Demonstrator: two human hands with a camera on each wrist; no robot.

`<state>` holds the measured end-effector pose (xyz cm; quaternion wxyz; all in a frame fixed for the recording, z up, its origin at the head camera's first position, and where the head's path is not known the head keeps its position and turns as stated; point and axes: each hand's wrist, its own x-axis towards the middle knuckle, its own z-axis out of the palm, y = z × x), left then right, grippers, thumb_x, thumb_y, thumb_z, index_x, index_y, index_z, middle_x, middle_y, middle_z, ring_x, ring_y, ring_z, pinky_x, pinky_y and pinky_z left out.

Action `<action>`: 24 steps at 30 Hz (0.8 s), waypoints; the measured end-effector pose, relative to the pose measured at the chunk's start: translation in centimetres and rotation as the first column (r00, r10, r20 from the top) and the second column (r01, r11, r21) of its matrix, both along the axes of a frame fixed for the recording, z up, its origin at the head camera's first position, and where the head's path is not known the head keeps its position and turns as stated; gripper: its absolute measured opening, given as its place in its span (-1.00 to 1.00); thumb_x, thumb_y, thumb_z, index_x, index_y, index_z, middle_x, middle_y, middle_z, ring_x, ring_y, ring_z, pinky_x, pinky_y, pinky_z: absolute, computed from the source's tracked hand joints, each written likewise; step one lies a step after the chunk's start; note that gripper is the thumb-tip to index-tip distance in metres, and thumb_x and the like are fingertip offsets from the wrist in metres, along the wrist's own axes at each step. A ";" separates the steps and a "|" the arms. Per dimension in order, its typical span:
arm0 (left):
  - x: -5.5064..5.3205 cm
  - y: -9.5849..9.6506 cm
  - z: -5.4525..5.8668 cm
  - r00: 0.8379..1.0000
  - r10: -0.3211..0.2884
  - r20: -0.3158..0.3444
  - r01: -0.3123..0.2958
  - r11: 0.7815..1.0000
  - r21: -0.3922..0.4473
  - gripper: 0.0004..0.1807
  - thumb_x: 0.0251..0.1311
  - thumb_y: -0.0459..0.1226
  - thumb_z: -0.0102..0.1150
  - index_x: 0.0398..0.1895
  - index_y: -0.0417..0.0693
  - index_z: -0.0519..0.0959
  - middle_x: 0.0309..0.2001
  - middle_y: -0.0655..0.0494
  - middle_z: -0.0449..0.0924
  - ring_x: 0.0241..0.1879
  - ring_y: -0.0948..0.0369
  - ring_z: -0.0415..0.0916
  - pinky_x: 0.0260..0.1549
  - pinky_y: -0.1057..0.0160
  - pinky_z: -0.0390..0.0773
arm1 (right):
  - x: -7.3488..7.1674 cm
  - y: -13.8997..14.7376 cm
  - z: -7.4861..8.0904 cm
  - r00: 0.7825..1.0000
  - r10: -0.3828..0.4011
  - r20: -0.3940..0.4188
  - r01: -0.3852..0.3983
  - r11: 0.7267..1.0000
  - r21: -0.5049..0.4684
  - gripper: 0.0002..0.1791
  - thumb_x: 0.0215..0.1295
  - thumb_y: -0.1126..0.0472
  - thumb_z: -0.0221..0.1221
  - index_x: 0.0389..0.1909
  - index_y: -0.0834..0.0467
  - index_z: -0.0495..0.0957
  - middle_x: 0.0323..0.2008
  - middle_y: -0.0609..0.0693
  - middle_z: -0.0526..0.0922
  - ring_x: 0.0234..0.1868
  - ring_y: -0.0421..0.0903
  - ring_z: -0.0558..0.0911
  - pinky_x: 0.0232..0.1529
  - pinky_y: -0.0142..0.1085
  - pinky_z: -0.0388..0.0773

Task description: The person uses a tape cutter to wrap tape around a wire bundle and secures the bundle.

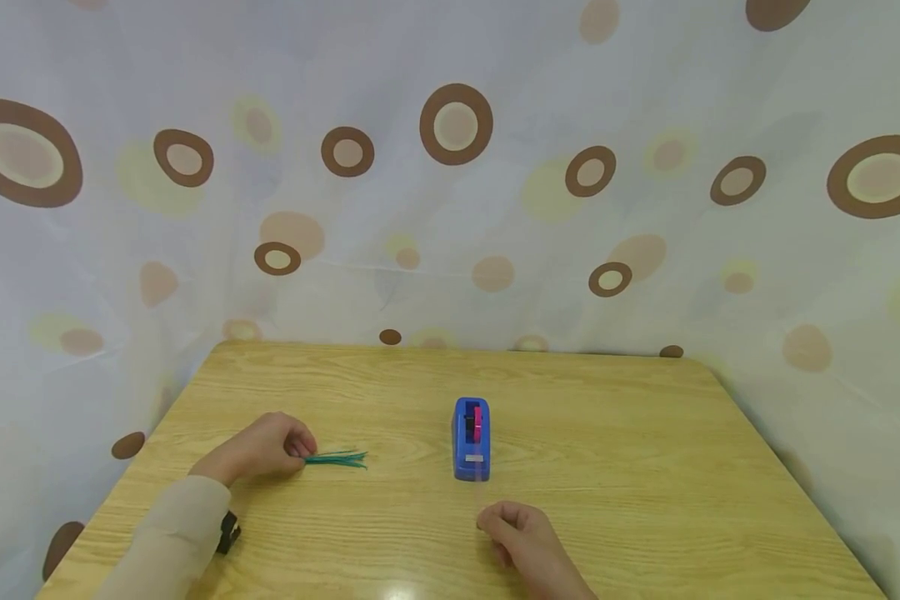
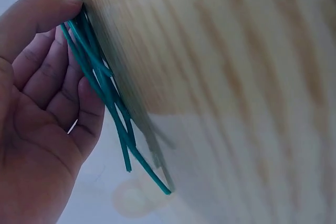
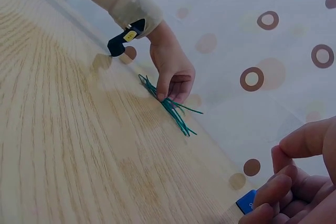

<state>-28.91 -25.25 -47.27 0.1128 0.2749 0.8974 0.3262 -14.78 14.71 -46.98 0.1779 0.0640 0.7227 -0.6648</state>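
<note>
My left hand [image 1: 266, 446] pinches a bundle of thin green strands [image 1: 337, 459] between thumb and fingers at the left of the table. In the left wrist view the strands [image 2: 107, 95] lie loosely together, some crossing, close over the wood. A blue tape dispenser [image 1: 461, 454] stands upright near the middle, with a pink-cored roll [image 1: 477, 423] in it. From its front a faint clear strip of tape [image 1: 479, 495] runs toward me. My right hand [image 1: 521, 537] holds the free end of that tape between thumb and forefinger. In the right wrist view the dispenser [image 3: 245, 203] is mostly hidden behind my fingers.
The light wood table [image 1: 645, 442] has rounded far corners. A white curtain [image 1: 495, 208] with brown and yellow spots surrounds it at the back and sides. Strapped at the left wrist is a small black device [image 1: 228, 532] beside the beige sleeve [image 1: 183, 517].
</note>
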 end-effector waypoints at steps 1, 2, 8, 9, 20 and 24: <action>0.0 0.1 0.1 1.000 -0.001 0.003 0.001 1.000 -0.001 -0.80 -0.02 -0.51 0.28 -0.33 -0.09 0.67 -0.36 0.17 0.63 -0.37 0.30 0.56 -0.33 0.32 0.59 | 0.0 0.0 0.0 1.000 -0.002 -0.001 0.002 1.000 0.002 -0.75 0.44 0.16 0.13 -0.25 0.30 0.58 -0.58 -0.08 0.41 -0.51 -0.15 0.37 -0.45 -0.34 0.31; 0.0 0.1 0.1 1.000 -0.002 0.006 0.002 1.000 -0.004 -0.80 -0.03 -0.51 0.27 -0.34 -0.09 0.67 -0.36 0.16 0.63 -0.37 0.29 0.56 -0.33 0.31 0.59 | 0.0 -0.1 0.0 1.000 -0.004 -0.003 0.004 1.000 0.006 -0.76 0.44 0.16 0.13 -0.25 0.30 0.58 -0.59 -0.08 0.41 -0.52 -0.15 0.37 -0.45 -0.35 0.30; 0.3 0.6 0.6 0.999 0.020 0.032 -0.018 0.999 -0.040 -0.77 -0.10 -0.53 0.25 -0.34 -0.11 0.64 -0.37 0.18 0.59 -0.36 0.26 0.54 -0.32 0.30 0.57 | -0.1 -0.1 -0.1 1.000 -0.008 -0.007 0.008 1.000 0.012 -0.75 0.42 0.17 0.14 -0.24 0.32 0.59 -0.60 -0.09 0.41 -0.52 -0.16 0.37 -0.47 -0.36 0.30; 0.4 0.7 0.7 0.999 0.025 0.036 -0.023 0.999 -0.046 -0.76 -0.11 -0.53 0.24 -0.35 -0.11 0.64 -0.38 0.19 0.59 -0.36 0.26 0.53 -0.32 0.30 0.57 | -0.1 -0.1 -0.1 1.000 -0.008 -0.007 0.008 1.000 0.009 -0.75 0.42 0.17 0.14 -0.24 0.32 0.59 -0.60 -0.09 0.41 -0.52 -0.16 0.38 -0.47 -0.36 0.31; 0.7 1.0 0.9 0.998 0.050 0.026 -0.047 0.993 -0.105 -0.73 -0.17 -0.52 0.26 -0.33 -0.11 0.60 -0.37 0.19 0.55 -0.34 0.25 0.49 -0.29 0.26 0.55 | 0.0 -0.2 -0.2 1.000 -0.005 -0.009 0.005 1.000 -0.013 -0.75 0.43 0.19 0.13 -0.23 0.33 0.59 -0.60 -0.09 0.40 -0.53 -0.17 0.37 -0.47 -0.37 0.30; 0.6 1.0 1.2 0.999 0.046 -0.006 -0.047 0.992 -0.114 -0.74 -0.17 -0.51 0.28 -0.35 -0.08 0.62 -0.38 0.20 0.57 -0.36 0.26 0.51 -0.31 0.25 0.55 | 0.0 -0.1 -0.1 1.000 -0.006 -0.009 0.006 1.000 -0.012 -0.74 0.43 0.19 0.13 -0.21 0.35 0.58 -0.59 -0.09 0.40 -0.52 -0.17 0.37 -0.47 -0.37 0.31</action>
